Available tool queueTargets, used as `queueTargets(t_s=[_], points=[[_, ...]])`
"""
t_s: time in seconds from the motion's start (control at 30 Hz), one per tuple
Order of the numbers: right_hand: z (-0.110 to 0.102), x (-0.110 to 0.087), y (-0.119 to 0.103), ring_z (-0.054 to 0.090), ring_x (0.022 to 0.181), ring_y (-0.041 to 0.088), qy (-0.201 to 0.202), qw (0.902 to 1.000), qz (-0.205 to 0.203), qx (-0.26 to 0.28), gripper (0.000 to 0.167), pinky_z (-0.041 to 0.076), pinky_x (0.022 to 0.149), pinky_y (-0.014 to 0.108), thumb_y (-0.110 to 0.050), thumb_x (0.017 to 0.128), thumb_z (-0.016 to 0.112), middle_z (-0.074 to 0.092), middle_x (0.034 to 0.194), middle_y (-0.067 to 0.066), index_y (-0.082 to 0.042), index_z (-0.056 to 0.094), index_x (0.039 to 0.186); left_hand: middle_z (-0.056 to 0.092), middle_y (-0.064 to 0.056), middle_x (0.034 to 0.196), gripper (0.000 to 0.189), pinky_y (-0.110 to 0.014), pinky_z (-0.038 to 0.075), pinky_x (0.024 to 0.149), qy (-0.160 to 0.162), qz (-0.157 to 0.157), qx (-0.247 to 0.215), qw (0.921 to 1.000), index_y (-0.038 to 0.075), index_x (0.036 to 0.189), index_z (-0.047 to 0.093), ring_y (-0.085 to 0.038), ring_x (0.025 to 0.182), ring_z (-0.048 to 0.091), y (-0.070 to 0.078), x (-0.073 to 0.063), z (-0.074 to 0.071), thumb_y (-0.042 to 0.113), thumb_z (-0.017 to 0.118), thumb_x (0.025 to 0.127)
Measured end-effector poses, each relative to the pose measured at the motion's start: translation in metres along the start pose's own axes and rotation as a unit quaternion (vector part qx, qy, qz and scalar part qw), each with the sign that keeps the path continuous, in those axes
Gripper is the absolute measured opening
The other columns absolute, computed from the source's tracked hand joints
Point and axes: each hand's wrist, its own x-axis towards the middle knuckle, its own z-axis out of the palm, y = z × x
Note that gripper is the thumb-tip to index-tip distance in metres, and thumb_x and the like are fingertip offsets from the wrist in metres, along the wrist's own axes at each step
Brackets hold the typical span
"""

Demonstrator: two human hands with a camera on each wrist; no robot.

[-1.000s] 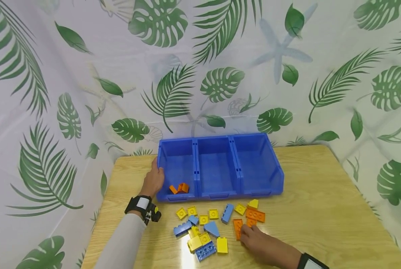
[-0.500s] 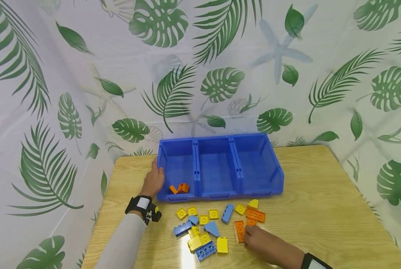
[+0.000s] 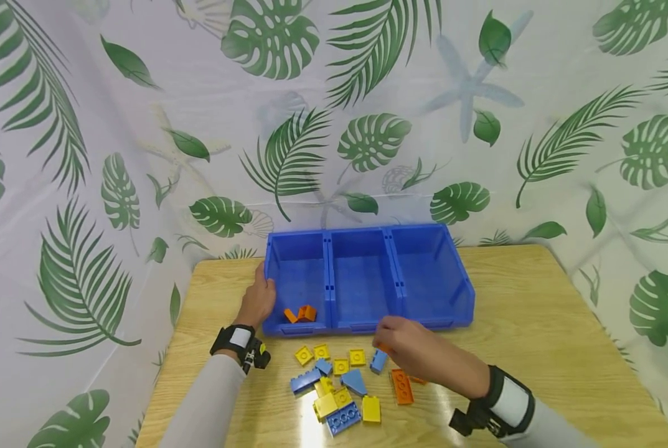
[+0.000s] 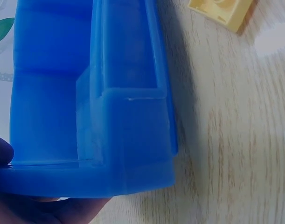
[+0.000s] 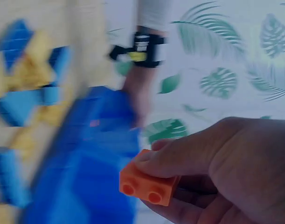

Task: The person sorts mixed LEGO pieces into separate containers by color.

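Observation:
My right hand (image 3: 420,350) pinches an orange toy brick (image 5: 146,184) between thumb and fingers, with two studs showing in the right wrist view. In the head view this hand is just in front of the blue three-compartment bin (image 3: 362,287), and only a sliver of the brick shows below its fingers. At the bin's left end, my left hand (image 3: 257,302) grips the side wall, thumb inside and fingers outside. Two orange pieces (image 3: 307,313) lie in the left compartment. Another orange brick (image 3: 402,387) rests on the table beneath my right forearm, which partly covers other bricks.
Several yellow bricks (image 3: 371,409) and blue bricks (image 3: 343,418) lie scattered on the wooden table (image 3: 535,348) before the bin. A leaf-patterned cloth (image 3: 390,93) hangs behind and along the sides.
My right hand has lifted an orange brick from the group at the right and moved it up and left toward the bin. The left hand keeps its grip on the wall.

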Motion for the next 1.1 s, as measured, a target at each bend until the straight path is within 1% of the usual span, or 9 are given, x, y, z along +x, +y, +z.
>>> queueTargets(t_s=[0.23, 0.33, 0.47, 0.67, 0.93, 0.97, 1.03, 1.07, 1.1], points=[[-0.034, 0.061, -0.017, 0.070, 0.094, 0.018, 0.036, 0.9992, -0.014, -0.001, 0.014, 0.060, 0.079, 0.024, -0.005, 0.096, 0.071, 0.070, 0.106, 0.007, -0.007, 0.077, 0.108, 0.048, -0.031, 0.155, 0.061, -0.064, 0.044, 0.110, 0.002, 0.005, -0.002, 1.0000, 0.015, 0.167, 0.013, -0.053, 0.132, 0.056, 0.001, 0.000, 0.001, 0.029, 0.029, 0.110], [-0.039, 0.090, -0.020, 0.071, 0.096, 0.019, 0.046, 0.9988, -0.012, -0.001, 0.015, 0.060, 0.080, 0.027, -0.006, 0.097, 0.070, 0.070, 0.108, 0.008, -0.007, 0.077, 0.111, 0.049, -0.031, 0.154, 0.061, -0.064, 0.045, 0.110, 0.003, 0.008, -0.001, 1.0000, 0.014, 0.167, 0.013, -0.053, 0.131, 0.057, 0.001, 0.000, 0.001, 0.029, 0.029, 0.110], [-0.038, 0.131, -0.023, 0.070, 0.101, 0.022, 0.038, 0.9991, 0.017, 0.006, 0.019, 0.060, 0.085, 0.032, -0.006, 0.098, 0.068, 0.071, 0.112, 0.010, -0.005, 0.076, 0.115, 0.050, -0.032, 0.152, 0.061, -0.063, 0.046, 0.108, 0.000, 0.009, 0.005, 0.9999, 0.014, 0.167, 0.012, -0.053, 0.130, 0.058, 0.001, -0.001, 0.000, 0.029, 0.029, 0.110], [-0.021, 0.183, -0.020, 0.066, 0.105, 0.025, 0.027, 0.9982, 0.046, 0.026, 0.023, 0.059, 0.091, 0.035, -0.003, 0.099, 0.063, 0.072, 0.116, 0.014, -0.002, 0.075, 0.119, 0.058, -0.035, 0.142, 0.059, -0.063, 0.051, 0.098, 0.019, 0.026, 0.016, 0.9994, 0.011, 0.165, 0.016, -0.054, 0.118, 0.064, -0.001, -0.001, 0.000, 0.025, 0.032, 0.110], [0.019, 0.231, -0.003, 0.069, 0.115, 0.028, 0.002, 0.9930, 0.110, 0.043, 0.024, 0.058, 0.099, 0.037, 0.000, 0.098, 0.062, 0.075, 0.119, 0.014, 0.001, 0.075, 0.118, 0.062, -0.036, 0.136, 0.059, -0.063, 0.052, 0.092, 0.027, 0.039, 0.006, 0.9989, 0.016, 0.165, 0.017, -0.054, 0.114, 0.067, -0.003, 0.002, 0.001, 0.026, 0.032, 0.109], [0.025, 0.235, -0.001, 0.070, 0.111, 0.027, -0.003, 0.9918, 0.120, 0.043, 0.022, 0.059, 0.096, 0.036, 0.001, 0.098, 0.062, 0.075, 0.115, 0.013, 0.001, 0.075, 0.115, 0.062, -0.036, 0.136, 0.059, -0.063, 0.053, 0.092, 0.027, 0.039, 0.007, 0.9989, 0.015, 0.165, 0.017, -0.054, 0.113, 0.067, -0.003, 0.002, 0.001, 0.026, 0.032, 0.109], [0.037, 0.242, 0.001, 0.069, 0.092, 0.022, -0.016, 0.9889, 0.141, 0.045, 0.015, 0.058, 0.081, 0.030, 0.003, 0.097, 0.060, 0.072, 0.095, 0.008, 0.000, 0.074, 0.100, 0.062, -0.036, 0.135, 0.059, -0.063, 0.053, 0.092, 0.028, 0.040, 0.009, 0.9988, 0.015, 0.165, 0.018, -0.054, 0.112, 0.067, -0.004, 0.002, 0.001, 0.026, 0.032, 0.109], [0.042, 0.244, 0.002, 0.064, 0.080, 0.019, -0.021, 0.9874, 0.149, 0.048, 0.014, 0.055, 0.071, 0.027, 0.004, 0.097, 0.060, 0.067, 0.084, 0.005, -0.001, 0.071, 0.090, 0.062, -0.036, 0.135, 0.059, -0.063, 0.053, 0.092, 0.029, 0.042, 0.009, 0.9987, 0.014, 0.165, 0.018, -0.054, 0.112, 0.067, -0.004, 0.002, 0.001, 0.026, 0.032, 0.109], [0.048, 0.246, 0.002, 0.060, 0.076, 0.018, -0.026, 0.9864, 0.157, 0.042, 0.015, 0.052, 0.068, 0.027, 0.005, 0.096, 0.060, 0.065, 0.081, 0.004, -0.002, 0.070, 0.087, 0.062, -0.036, 0.134, 0.059, -0.063, 0.053, 0.091, 0.029, 0.042, 0.011, 0.9986, 0.014, 0.165, 0.018, -0.054, 0.111, 0.067, -0.005, 0.001, 0.001, 0.026, 0.032, 0.109]])
